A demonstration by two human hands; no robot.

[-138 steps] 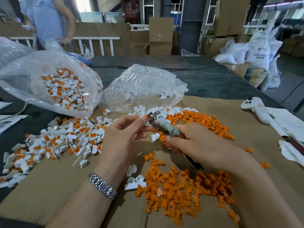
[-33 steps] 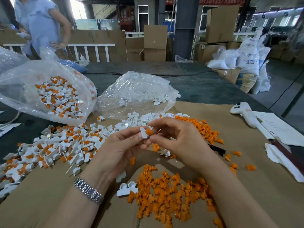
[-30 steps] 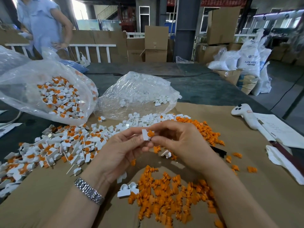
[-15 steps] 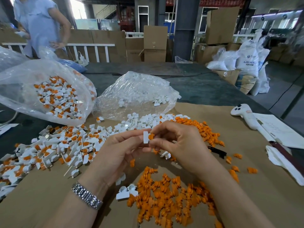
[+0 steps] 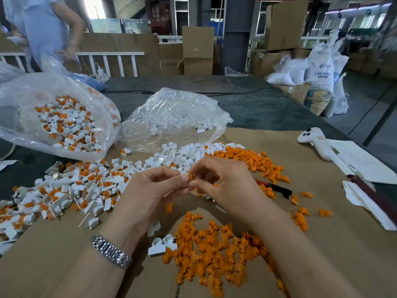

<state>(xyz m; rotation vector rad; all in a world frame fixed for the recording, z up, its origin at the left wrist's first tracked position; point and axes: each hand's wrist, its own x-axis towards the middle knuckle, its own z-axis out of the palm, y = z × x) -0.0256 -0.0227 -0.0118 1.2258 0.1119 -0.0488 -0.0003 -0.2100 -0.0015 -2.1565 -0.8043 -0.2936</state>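
Note:
My left hand (image 5: 150, 190) and my right hand (image 5: 227, 186) meet fingertip to fingertip above the cardboard sheet (image 5: 322, 244). Between them they pinch a small white plastic clip and an orange plug (image 5: 190, 177); the white clip is mostly hidden by my fingers. Loose orange plugs (image 5: 210, 250) lie heaped right below my hands, and more orange plugs (image 5: 253, 160) lie beyond my right hand. Loose white clips (image 5: 184, 153) lie past my fingertips. Assembled white-and-orange pieces (image 5: 71, 188) spread out to the left.
A clear bag of assembled pieces (image 5: 64, 121) lies at the left, a clear bag of white clips (image 5: 171, 117) behind my hands. A dark tool (image 5: 277, 189) lies right of my right hand. A white handle-shaped device (image 5: 318, 145) and papers (image 5: 361, 162) sit at the right. A person (image 5: 43, 29) stands far left.
The tool my right hand held 4.6 s ago now lies on the cardboard. Over the last second both hands stayed together, and my fingers closed over the white clip so only the orange plug shows.

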